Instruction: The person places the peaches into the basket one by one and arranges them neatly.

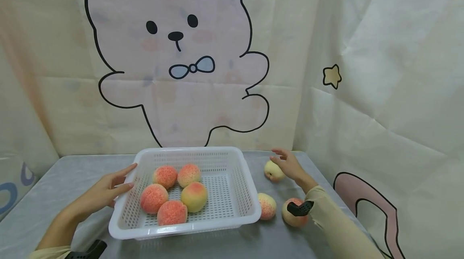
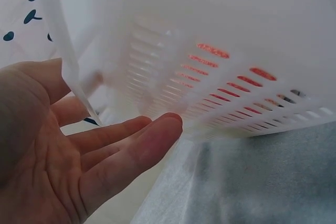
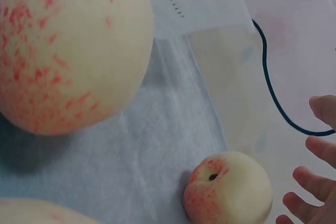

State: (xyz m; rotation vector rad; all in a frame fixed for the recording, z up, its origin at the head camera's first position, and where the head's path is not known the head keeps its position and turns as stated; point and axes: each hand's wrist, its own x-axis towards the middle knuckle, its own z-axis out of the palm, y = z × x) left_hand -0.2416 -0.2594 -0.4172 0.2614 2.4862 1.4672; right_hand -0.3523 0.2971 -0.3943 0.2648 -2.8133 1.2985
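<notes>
A white slotted plastic basket [image 1: 224,194] holds several peaches, mostly red-speckled, plus one yellower peach [image 1: 194,197]. My left hand [image 1: 103,190] is at its left side, with extended fingers and thumb touching the rim and outer wall. The left wrist view shows these fingers [image 2: 126,150] against the slotted wall, part of them hidden behind the rim. To the right of the basket, a pale peach [image 1: 272,173] lies on the table, partly covered by my right hand [image 1: 290,166]. The right wrist view shows that hand's fingers spread and holding nothing, beside the pale peach [image 3: 236,190].
Two more speckled peaches stand on the grey table cloth [image 1: 203,247] right of the basket: one peach [image 1: 267,206] close by its wall, another peach [image 1: 294,218] under the right wrist's black strap [image 1: 301,208]. A printed curtain [image 1: 282,110] rises behind the table.
</notes>
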